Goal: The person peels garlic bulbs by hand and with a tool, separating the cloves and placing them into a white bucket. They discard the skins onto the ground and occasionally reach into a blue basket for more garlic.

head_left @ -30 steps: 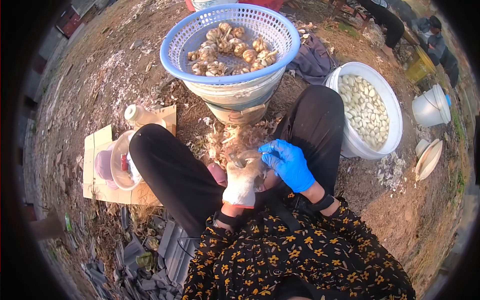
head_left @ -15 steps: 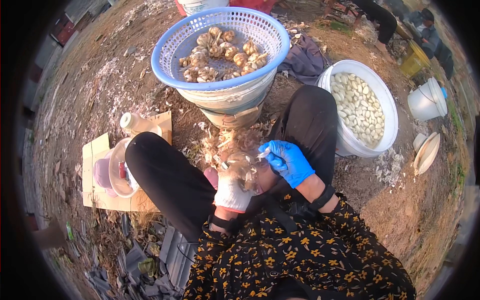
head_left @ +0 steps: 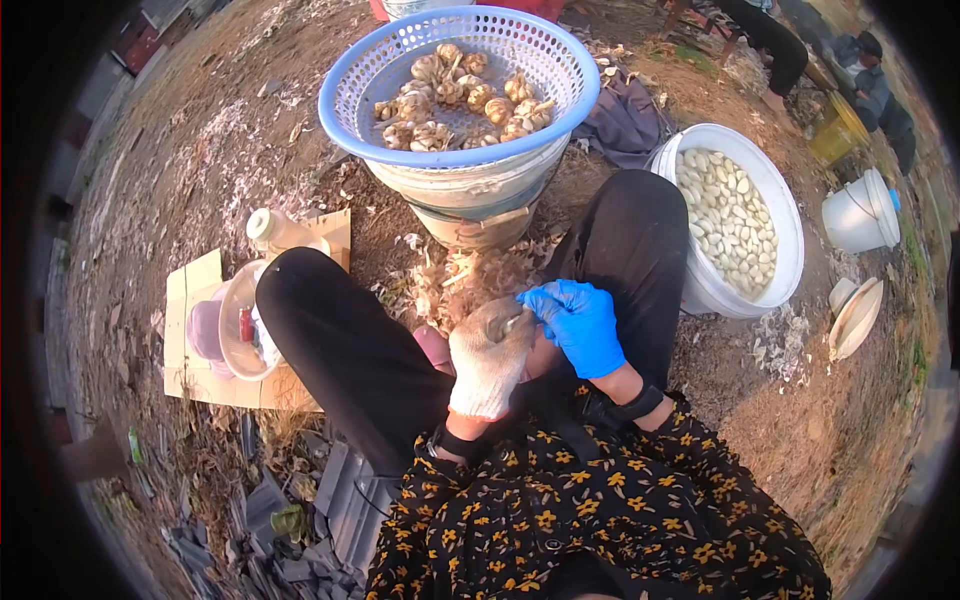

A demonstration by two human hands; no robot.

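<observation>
We see the left hand point(head_left: 487, 360) in a coarse knitted glove, off-white at the cuff and grimy brown toward the fingers, and the right hand point(head_left: 580, 325) in thin, glossy blue film that creases over the knuckles. The right fingers are drawn narrow, their tips bunched just beside the left fingertips; we cannot tell whether they pinch anything. The left fingers curl inward, and we cannot tell how tightly; a small pale piece point(head_left: 514, 322) shows at their tips, too tiny for us to name. Just beyond the fingers we find dry, papery skins point(head_left: 470, 275) in a curled, straw-coloured heap. Farther beyond them, knobbly, brown-streaked garlic bulbs point(head_left: 450, 95) lie in a round blue plastic basket point(head_left: 340, 130), its wall pierced with holes, resting on a scuffed, tapering bucket point(head_left: 470, 185). To the right of the fingers, past the matte black trouser leg point(head_left: 635, 225), we see smooth, ivory, teardrop-shaped garlic cloves point(head_left: 728, 220) filling much of a smooth white pail point(head_left: 792, 260). Left of the fingers lies flat tan cardboard point(head_left: 185, 380).
</observation>
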